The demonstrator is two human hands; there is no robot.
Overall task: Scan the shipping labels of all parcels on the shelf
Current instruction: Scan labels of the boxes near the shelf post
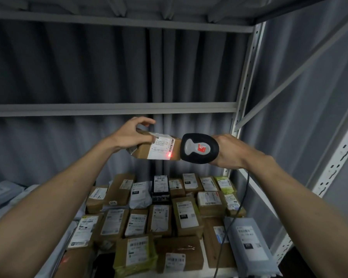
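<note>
My left hand grips a small brown cardboard parcel held up in the air above the shelf, its white shipping label facing me. My right hand holds a black and grey barcode scanner close to the parcel's right end. A red scan dot glows on the label's lower right corner. Below, several brown boxes and grey mailer bags with labels lie packed on the shelf.
The scanner's dark cable hangs down over the parcels at the right. A grey metal upright and a crossbeam frame the shelf. Grey curtain behind. Grey mailer bags lie at the right and far left.
</note>
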